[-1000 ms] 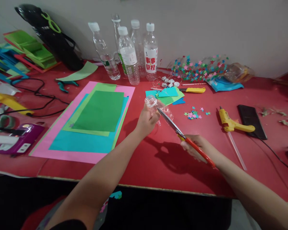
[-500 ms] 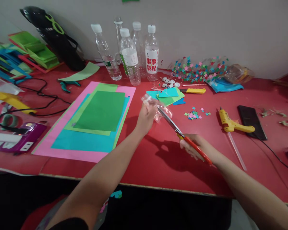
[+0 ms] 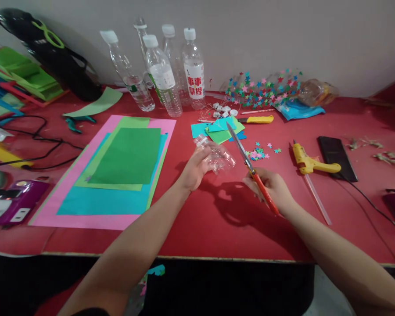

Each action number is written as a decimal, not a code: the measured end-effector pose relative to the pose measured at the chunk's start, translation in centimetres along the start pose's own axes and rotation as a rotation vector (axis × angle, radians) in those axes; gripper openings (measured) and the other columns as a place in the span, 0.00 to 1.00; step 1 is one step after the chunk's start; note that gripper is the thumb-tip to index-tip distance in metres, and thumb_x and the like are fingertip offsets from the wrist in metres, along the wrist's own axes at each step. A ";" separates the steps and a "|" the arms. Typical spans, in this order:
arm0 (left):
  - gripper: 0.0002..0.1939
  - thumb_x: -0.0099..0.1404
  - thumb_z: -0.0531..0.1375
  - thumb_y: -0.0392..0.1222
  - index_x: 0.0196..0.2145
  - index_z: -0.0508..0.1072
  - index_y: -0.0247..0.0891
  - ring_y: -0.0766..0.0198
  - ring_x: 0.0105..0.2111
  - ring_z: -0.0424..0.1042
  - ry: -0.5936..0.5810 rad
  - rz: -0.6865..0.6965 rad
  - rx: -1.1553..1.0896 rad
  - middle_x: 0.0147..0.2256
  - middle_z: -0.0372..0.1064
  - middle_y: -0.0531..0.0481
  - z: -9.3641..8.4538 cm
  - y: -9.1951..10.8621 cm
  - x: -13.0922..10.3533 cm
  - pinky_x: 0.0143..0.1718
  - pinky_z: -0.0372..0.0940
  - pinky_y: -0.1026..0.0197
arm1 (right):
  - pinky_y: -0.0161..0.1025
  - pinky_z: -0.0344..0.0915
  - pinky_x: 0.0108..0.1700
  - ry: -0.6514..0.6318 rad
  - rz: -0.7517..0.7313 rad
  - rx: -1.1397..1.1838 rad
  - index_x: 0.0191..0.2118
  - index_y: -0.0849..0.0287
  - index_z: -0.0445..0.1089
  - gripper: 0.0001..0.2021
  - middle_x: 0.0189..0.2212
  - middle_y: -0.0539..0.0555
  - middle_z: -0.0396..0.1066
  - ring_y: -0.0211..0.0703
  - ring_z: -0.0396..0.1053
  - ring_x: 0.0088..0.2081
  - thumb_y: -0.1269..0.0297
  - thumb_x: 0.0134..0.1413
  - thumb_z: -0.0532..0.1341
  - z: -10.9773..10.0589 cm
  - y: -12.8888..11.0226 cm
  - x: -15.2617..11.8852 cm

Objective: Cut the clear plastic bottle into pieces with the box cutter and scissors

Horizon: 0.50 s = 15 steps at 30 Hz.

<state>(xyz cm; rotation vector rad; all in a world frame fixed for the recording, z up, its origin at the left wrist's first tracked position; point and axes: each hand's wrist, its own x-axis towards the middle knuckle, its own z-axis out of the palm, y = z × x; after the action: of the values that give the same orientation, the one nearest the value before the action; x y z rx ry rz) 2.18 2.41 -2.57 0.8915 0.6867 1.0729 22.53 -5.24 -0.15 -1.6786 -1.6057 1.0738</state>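
My left hand [image 3: 196, 169] is closed on a crumpled piece of clear plastic [image 3: 222, 159], which looks like part of a cut bottle, just above the red table [image 3: 197, 228]. In my right hand [image 3: 273, 189] is a pair of scissors [image 3: 246, 160] with red handles. Their blades look closed and point up and to the left, apart from the plastic. Beyond the hands lie small blue and green paper pieces [image 3: 221, 125]. A little pile of coloured stars [image 3: 257, 153] is just behind the scissors.
Stacked coloured paper [image 3: 121, 156] covers the left side. Clear bottles [image 3: 163, 81] and a black flask [image 3: 66, 66] stand along the wall. A yellow cutter [image 3: 258, 119] lies behind the stars. Right of my right hand are a yellow glue gun [image 3: 311, 163] and a black phone [image 3: 337, 156].
The scissors have come away from the clear plastic, and their blades now point more steeply upward. The plastic has turned in my left hand and shows more. The view has shifted right.
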 end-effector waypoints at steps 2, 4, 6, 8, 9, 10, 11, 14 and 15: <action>0.18 0.53 0.63 0.49 0.40 0.69 0.39 0.50 0.47 0.76 0.043 -0.008 0.015 0.42 0.76 0.45 0.1 0.1 0.0 0.49 0.69 0.45 | 0.35 0.52 0.23 -0.018 -0.005 -0.039 0.25 0.56 0.60 0.26 0.16 0.45 0.56 0.35 0.55 0.20 0.36 0.49 0.61 0.2 0.0 0.1; 0.18 0.50 0.63 0.44 0.39 0.70 0.39 0.51 0.45 0.76 0.086 -0.014 0.017 0.39 0.76 0.47 0.2 0.2 0.0 0.49 0.69 0.45 | 0.35 0.52 0.24 -0.015 -0.024 -0.076 0.25 0.56 0.60 0.26 0.17 0.46 0.56 0.35 0.54 0.21 0.35 0.48 0.60 0.3 0.1 0.2; 0.18 0.48 0.63 0.42 0.39 0.70 0.40 0.52 0.44 0.76 0.105 -0.018 0.000 0.38 0.76 0.49 0.2 0.2 0.0 0.49 0.70 0.46 | 0.36 0.52 0.26 -0.003 -0.052 -0.108 0.25 0.56 0.60 0.27 0.19 0.46 0.56 0.36 0.53 0.23 0.35 0.48 0.60 0.4 0.3 0.3; 0.19 0.48 0.62 0.42 0.40 0.71 0.40 0.52 0.44 0.76 0.105 -0.023 -0.017 0.37 0.75 0.50 0.1 0.2 0.1 0.49 0.70 0.46 | 0.36 0.52 0.26 -0.003 -0.068 -0.128 0.24 0.57 0.60 0.27 0.20 0.47 0.56 0.36 0.52 0.24 0.35 0.49 0.59 0.4 0.5 0.4; 0.19 0.48 0.61 0.42 0.41 0.71 0.40 0.52 0.44 0.76 0.102 -0.027 -0.022 0.37 0.75 0.50 0.0 0.2 0.1 0.49 0.70 0.45 | 0.36 0.51 0.26 -0.003 -0.069 -0.135 0.24 0.57 0.60 0.27 0.20 0.46 0.55 0.36 0.52 0.24 0.34 0.49 0.59 0.4 0.5 0.5; 0.20 0.48 0.61 0.42 0.41 0.71 0.40 0.52 0.44 0.76 0.099 -0.029 -0.023 0.37 0.75 0.50 -0.1 0.2 0.2 0.49 0.70 0.45 | 0.35 0.51 0.26 -0.006 -0.067 -0.141 0.24 0.57 0.60 0.27 0.20 0.46 0.55 0.36 0.52 0.24 0.35 0.49 0.59 0.4 0.6 0.5; 0.20 0.48 0.60 0.41 0.41 0.72 0.40 0.52 0.44 0.76 0.096 -0.031 -0.024 0.37 0.76 0.50 -0.1 0.2 0.2 0.49 0.70 0.45 | 0.35 0.51 0.26 -0.007 -0.063 -0.148 0.25 0.57 0.60 0.27 0.20 0.46 0.54 0.36 0.52 0.24 0.35 0.49 0.59 0.4 0.6 0.5; 0.19 0.49 0.60 0.41 0.42 0.72 0.40 0.51 0.45 0.77 0.078 -0.031 -0.050 0.37 0.76 0.49 -0.3 0.2 0.2 0.50 0.70 0.44 | 0.35 0.51 0.26 -0.027 -0.048 -0.164 0.24 0.57 0.60 0.27 0.20 0.46 0.54 0.36 0.51 0.25 0.34 0.48 0.59 0.4 0.4 0.6; 0.19 0.49 0.59 0.41 0.42 0.71 0.40 0.51 0.46 0.77 0.066 -0.032 -0.063 0.37 0.76 0.48 -0.3 0.2 0.2 0.50 0.70 0.43 | 0.34 0.51 0.26 -0.044 -0.039 -0.164 0.24 0.56 0.59 0.28 0.20 0.46 0.54 0.36 0.51 0.24 0.33 0.48 0.58 0.4 0.4 0.6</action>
<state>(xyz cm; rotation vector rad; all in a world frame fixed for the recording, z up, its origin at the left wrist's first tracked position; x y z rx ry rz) 1.92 2.74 -2.58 0.7916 0.7162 1.0937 22.34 -4.72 -0.78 -1.7307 -1.7898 0.9895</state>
